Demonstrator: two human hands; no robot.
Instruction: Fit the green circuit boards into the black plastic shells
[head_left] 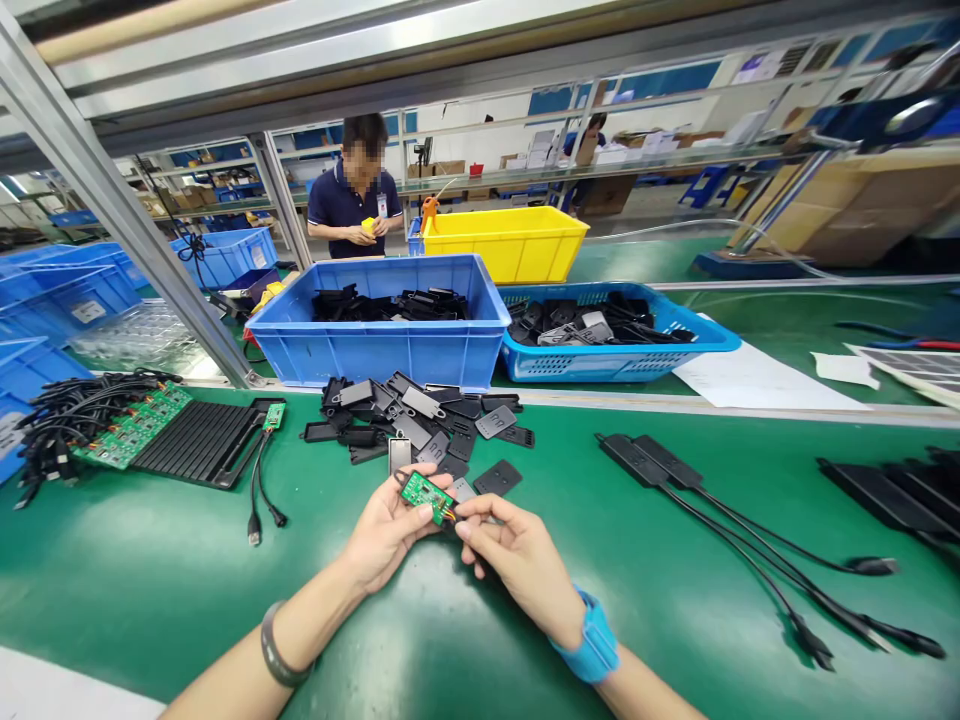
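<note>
My left hand (386, 535) pinches a small green circuit board (425, 495) above the green mat, fingers closed on its left side. My right hand (517, 560) is closed on the board's right end, where coloured wires come out. Just beyond my hands lies a heap of black plastic shells (420, 420). A blue strap sits on my right wrist, a grey band on my left.
A black tray (202, 445) with green boards and a bundle of cables lies at left. Two finished black units with cables (675, 475) lie at right. Behind stand a blue bin (382, 345), a blue basket (705, 340) and a yellow bin (506, 250). A person in a dark shirt (352, 205) works opposite.
</note>
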